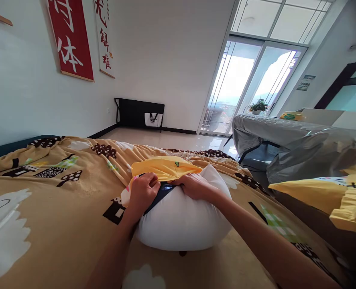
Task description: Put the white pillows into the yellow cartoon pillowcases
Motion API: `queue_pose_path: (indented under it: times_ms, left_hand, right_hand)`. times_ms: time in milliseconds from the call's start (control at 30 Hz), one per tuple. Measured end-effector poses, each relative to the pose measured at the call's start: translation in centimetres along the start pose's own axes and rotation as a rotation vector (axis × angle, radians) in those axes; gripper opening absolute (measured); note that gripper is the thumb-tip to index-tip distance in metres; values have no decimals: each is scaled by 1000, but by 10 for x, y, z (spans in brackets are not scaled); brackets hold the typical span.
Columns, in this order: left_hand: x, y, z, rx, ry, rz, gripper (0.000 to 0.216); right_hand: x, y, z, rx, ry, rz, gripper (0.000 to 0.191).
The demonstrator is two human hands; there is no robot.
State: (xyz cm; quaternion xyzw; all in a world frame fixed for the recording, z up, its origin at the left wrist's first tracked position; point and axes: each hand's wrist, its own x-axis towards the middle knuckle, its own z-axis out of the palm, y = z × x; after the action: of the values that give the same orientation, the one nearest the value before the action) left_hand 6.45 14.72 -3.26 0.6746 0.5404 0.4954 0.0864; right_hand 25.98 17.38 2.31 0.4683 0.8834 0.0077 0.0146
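A plump white pillow (184, 224) lies on the patterned tan blanket (75, 216) right in front of me. A yellow pillowcase (162, 166) covers its far end, bunched up, with a bit of pink and white print at the left. My left hand (144, 188) is closed on the pillowcase's near edge at the left. Fingers bent, my right hand (192, 185) pinches the same edge at the right and rests against the pillow. Between the hands a dark blue strip (162, 194) shows on the pillow. My fingertips are partly hidden in the cloth.
At the right edge sits another yellow cushion with a frill (313, 192). Beyond it stands a table under a grey plastic cover (256, 122). A black panel (132, 112) with a white bag (153, 119) leans by the far wall, left of the glass doors (241, 76).
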Motion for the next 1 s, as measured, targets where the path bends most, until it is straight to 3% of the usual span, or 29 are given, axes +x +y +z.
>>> queue_pose_path:
  times_ms: [233, 433, 600, 733, 900, 1000]
  left_hand:
    - [-1, 15, -5, -51, -156, 69, 14]
    - [2, 8, -12, -244, -354, 39, 28]
    - [0, 10, -15, 44, -198, 79, 15]
    - [-4, 17, -15, 189, -320, 88, 25]
    - [0, 1, -5, 214, -313, 126, 45]
    - [5, -10, 2, 233, -333, 136, 46]
  right_hand:
    - [-14, 16, 3, 71, 106, 91, 46]
    - [-26, 56, 12, 100, 240, 271, 47]
    - [-39, 84, 22, 139, 319, 355, 50]
    - [-43, 89, 25, 159, 350, 365, 50]
    - [-44, 90, 29, 160, 354, 368, 48]
    - [-45, 87, 31, 151, 361, 374, 48]
